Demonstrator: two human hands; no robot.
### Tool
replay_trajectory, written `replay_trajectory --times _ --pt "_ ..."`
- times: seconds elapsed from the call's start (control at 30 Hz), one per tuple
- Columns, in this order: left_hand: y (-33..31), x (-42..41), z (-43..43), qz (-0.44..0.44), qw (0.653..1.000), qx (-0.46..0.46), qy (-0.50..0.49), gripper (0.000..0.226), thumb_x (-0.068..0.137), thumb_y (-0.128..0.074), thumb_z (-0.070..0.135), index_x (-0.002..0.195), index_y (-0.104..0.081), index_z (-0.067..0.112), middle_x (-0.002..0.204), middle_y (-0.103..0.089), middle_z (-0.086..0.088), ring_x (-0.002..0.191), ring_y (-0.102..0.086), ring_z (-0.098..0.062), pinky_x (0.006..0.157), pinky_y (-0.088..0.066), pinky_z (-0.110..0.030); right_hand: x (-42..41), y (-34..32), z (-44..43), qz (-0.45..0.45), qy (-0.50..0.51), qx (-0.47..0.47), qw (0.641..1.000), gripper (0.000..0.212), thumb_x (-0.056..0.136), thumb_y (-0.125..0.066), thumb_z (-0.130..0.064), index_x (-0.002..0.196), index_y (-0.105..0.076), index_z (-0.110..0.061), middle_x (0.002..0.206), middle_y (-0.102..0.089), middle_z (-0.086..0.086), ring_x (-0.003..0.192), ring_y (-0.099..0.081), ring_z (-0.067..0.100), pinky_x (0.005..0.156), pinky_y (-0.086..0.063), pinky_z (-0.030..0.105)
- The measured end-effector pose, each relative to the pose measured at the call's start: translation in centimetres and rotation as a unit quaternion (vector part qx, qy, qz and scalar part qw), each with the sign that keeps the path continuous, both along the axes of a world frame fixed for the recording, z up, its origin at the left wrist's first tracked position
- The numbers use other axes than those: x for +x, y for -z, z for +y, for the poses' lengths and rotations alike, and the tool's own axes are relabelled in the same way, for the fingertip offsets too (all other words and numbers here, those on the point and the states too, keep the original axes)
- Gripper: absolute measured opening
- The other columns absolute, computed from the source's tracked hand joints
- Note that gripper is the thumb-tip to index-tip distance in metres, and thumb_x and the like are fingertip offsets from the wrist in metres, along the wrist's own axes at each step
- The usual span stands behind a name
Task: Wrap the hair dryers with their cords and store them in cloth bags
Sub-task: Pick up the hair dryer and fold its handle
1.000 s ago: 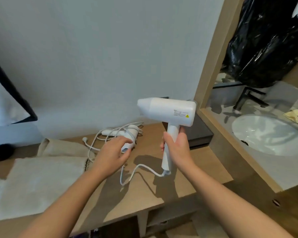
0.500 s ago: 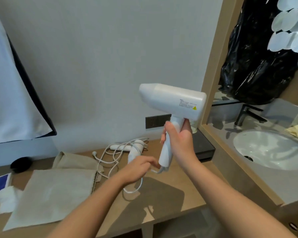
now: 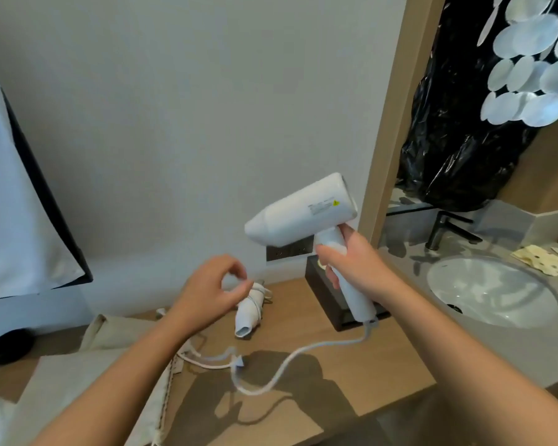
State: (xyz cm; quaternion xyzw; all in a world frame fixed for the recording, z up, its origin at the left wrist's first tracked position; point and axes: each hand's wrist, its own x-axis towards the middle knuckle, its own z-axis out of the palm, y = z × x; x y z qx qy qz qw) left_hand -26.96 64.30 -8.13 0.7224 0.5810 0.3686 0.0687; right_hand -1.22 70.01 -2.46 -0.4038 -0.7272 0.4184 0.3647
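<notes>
A: Above the counter, your right grip clasps the dryer by its handle. Your left grip is curled and empty.

B: The risk?

A: The cord trails slack. Wind carelessly and its plug may snag the bags.

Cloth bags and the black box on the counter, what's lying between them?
Head view: a second hair dryer lying on the counter, plus loose white cord.

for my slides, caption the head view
Right hand holds a hair dryer by its handle, cord trailing loose; left hand curled nearby.
</notes>
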Motion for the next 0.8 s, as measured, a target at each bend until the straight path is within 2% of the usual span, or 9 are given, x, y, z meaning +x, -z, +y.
replay_trajectory --times 0.03,0.1,0.17,0.23,0.3,0.4,0.5,0.63,0.8 --pt "-1.4 -0.1 0.3 -0.007 0.997 0.08 -0.009 0.026 0.076 -0.056 0.051 0.089 -0.054 0.029 0.093 -0.056 0.01 0.089 -0.053 -0.007 0.082 -0.04 -0.024 -0.3 -0.2 -0.1 -0.025 -0.029 0.002 0.999 0.021 0.093 -0.056 -0.016 0.112 -0.049 -0.02 0.065 -0.056 0.002 0.049 -0.053 0.017 0.051 -0.049 0.033" --pt "-3.9 -0.1 1.1 -0.007 0.99 0.143 0.002 0.047 0.072 -0.065 0.053 0.103 -0.051 0.02 0.106 -0.052 0.005 0.101 -0.049 -0.009 0.09 -0.037 -0.023 -0.8 -0.6 -0.3 -0.071 -0.081 -0.005 0.994 0.02 0.093 -0.056 -0.016 0.111 -0.049 -0.02 0.068 -0.057 0.001 0.051 -0.053 0.019 0.05 -0.048 0.032" --pt "-5.6 -0.2 1.7 -0.025 0.997 0.069 0.024 0.066 0.065 -0.071 0.059 0.114 -0.047 0.022 0.112 -0.052 0.008 0.103 -0.053 -0.006 0.089 -0.039 -0.02 -1.8 -0.9 -0.5 -0.12 -0.132 -0.011 0.984 0.025 0.093 -0.056 -0.016 0.116 -0.049 -0.018 0.065 -0.06 -0.004 0.049 -0.052 0.02 0.049 -0.046 0.032" --pt "-6.5 0.2 2.2 -0.057 0.993 -0.073 0.074 0.073 0.06 -0.077 0.056 0.119 -0.042 0.032 0.112 -0.054 0.018 0.1 -0.058 -0.002 0.08 -0.043 -0.018 -3.0 -0.9 -0.6 -0.158 -0.165 -0.012 0.973 0.028 0.092 -0.057 -0.017 0.119 -0.049 -0.016 0.06 -0.06 -0.007 0.049 -0.053 0.018 0.05 -0.046 0.033" --pt "-6.1 0.5 2.9 -0.092 0.983 -0.128 0.098 0.076 0.057 -0.075 0.056 0.123 -0.041 0.038 0.111 -0.055 0.024 0.101 -0.058 -0.001 0.08 -0.046 -0.02 -4.0 -0.5 -0.5 -0.167 -0.169 -0.032 0.971 0.024 0.091 -0.058 -0.017 0.114 -0.052 -0.015 0.065 -0.06 -0.007 0.053 -0.055 0.019 0.052 -0.047 0.034" --pt "-4.6 0.0 3.9 -0.163 0.975 -0.124 0.084 0.073 0.054 -0.069 0.059 0.118 -0.047 0.034 0.106 -0.059 0.02 0.093 -0.06 0.005 0.074 -0.047 -0.019 -4.4 0.4 0.2 -0.164 -0.173 -0.072 0.969 0.02 0.091 -0.061 -0.019 0.109 -0.053 -0.018 0.078 -0.062 0.003 0.056 -0.058 0.02 0.053 -0.049 0.032" --pt "-2.9 -0.3 4.4 -0.234 0.959 -0.152 0.055 0.064 0.056 -0.073 0.051 0.112 -0.05 0.029 0.101 -0.062 0.009 0.083 -0.062 -0.002 0.065 -0.047 -0.019 -3.9 1.4 1.3 -0.218 -0.176 -0.084 0.956 0.009 0.091 -0.061 -0.025 0.096 -0.054 -0.024 0.076 -0.062 0.003 0.052 -0.057 0.017 0.051 -0.048 0.03" --pt "-1.4 -0.2 5.6 -0.279 0.944 -0.176 0.022 0.053 0.063 -0.071 0.042 0.11 -0.051 0.028 0.1 -0.062 0.006 0.083 -0.063 -0.01 0.064 -0.049 -0.024 -4.1 2.5 3.0 -0.218 -0.169 -0.086 0.957 0.01 0.091 -0.06 -0.025 0.091 -0.054 -0.017 0.071 -0.061 0.002 0.05 -0.053 0.016 0.048 -0.046 0.028" --pt "-0.1 0.5 7.6 -0.292 0.936 -0.198 -0.015 0.054 0.061 -0.072 0.046 0.108 -0.055 0.027 0.099 -0.065 0.004 0.082 -0.065 -0.011 0.064 -0.049 -0.026 -3.8 4.6 5.4 -0.189 -0.185 -0.107 0.958 0.023 0.092 -0.059 -0.024 0.101 -0.054 -0.004 0.071 -0.059 0.005 0.051 -0.053 0.019 0.049 -0.046 0.031"
